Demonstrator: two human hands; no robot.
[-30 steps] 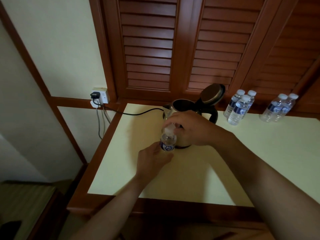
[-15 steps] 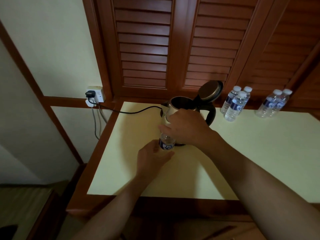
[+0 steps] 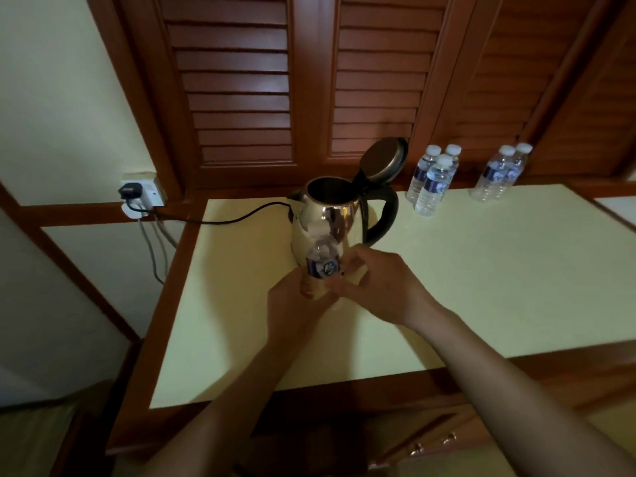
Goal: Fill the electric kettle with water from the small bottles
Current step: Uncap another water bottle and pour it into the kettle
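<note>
A shiny steel electric kettle [image 3: 327,218] stands on the pale yellow tabletop [image 3: 481,270] with its lid [image 3: 383,160] flipped up and its mouth open. Right in front of it is a small clear water bottle [image 3: 321,259] with a blue label, upright and slightly blurred. My left hand [image 3: 292,304] grips the bottle's lower part from the left. My right hand [image 3: 378,284] is at the bottle's right side, its curled fingers touching the label. The bottle's top is too blurred to show whether a cap is on it.
Three small capped bottles [image 3: 432,180] stand behind the kettle to the right, and two more [image 3: 499,173] farther right. The kettle's black cord [image 3: 223,220] runs left to a wall socket [image 3: 141,192]. Wooden louvred doors [image 3: 241,98] rise behind the table.
My right hand has come down from the bottle's top to its right side, which uncovers the kettle's front. My left hand keeps its hold. The view has shifted a little.
</note>
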